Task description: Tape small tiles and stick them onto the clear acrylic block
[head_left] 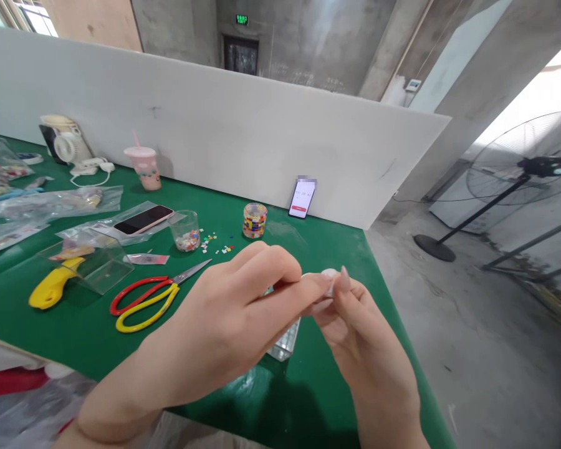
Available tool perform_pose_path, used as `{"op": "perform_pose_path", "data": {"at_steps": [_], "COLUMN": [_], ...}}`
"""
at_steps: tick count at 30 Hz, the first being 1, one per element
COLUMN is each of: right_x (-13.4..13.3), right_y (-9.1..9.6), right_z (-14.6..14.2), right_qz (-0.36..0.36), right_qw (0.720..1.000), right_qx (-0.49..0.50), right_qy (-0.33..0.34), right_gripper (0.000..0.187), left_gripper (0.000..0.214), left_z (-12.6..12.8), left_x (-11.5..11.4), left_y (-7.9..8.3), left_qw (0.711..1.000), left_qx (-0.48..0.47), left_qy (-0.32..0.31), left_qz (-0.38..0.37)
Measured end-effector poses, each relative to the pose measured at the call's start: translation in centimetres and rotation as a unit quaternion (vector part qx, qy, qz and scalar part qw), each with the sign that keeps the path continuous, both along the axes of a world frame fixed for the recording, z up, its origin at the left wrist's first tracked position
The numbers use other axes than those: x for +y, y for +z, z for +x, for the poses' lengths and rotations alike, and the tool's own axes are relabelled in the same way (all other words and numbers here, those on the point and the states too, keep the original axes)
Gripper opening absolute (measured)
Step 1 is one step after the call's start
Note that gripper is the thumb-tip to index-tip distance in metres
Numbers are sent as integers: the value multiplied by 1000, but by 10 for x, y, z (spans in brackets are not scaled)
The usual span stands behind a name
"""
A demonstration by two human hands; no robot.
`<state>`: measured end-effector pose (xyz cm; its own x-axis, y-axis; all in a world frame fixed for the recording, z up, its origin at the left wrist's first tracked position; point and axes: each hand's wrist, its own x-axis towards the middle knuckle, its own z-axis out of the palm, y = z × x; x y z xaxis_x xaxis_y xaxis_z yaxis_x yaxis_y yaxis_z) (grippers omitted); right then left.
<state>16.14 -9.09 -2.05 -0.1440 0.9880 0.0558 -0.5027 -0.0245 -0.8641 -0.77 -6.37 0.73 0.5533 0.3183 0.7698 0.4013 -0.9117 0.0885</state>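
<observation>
My left hand (229, 318) and my right hand (364, 337) meet above the green table (318, 249), fingers pinched together on a small white piece (330, 274) held between their tips. What the piece is I cannot make out. Under my left hand a clear plastic box (285, 343) lies on the table, partly hidden. Just beyond my hands stand a small jar of colourful bits (255, 220) and a clear cup of bits (186, 231), with loose small pieces (215, 243) scattered between them.
Red and yellow scissors (144, 296), a yellow-handled tool (53, 287), a clear box (98, 262), a phone on plastic bags (143, 219), a pink drink cup (144, 167) and a small fan (68, 140) lie left. A phone (302, 198) leans on the white partition (215, 125). A floor fan (518, 174) stands right.
</observation>
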Motion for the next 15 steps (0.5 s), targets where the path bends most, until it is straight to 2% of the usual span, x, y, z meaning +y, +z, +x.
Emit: {"op": "perform_pose_path", "data": {"at_steps": [4,11,15], "right_x": [0,0,0], "right_y": [1,-1,3], "right_z": [-1,-1,-1], "right_qz": [3,7,-1], "right_qw": [1000,1000,999], "right_qx": [-15,-7,-37], "right_qy": [9,-12,-15], "right_gripper": [25,21,25], "left_gripper": [17,14,20], "left_z": [1,6,5], "left_x": [-1,-1,-1], "left_y": [1,-4,-7], "left_qw": [1000,999,998], "left_qx": [5,-14,7], "left_qy": [7,25,36], "left_qz": [9,42,48]}}
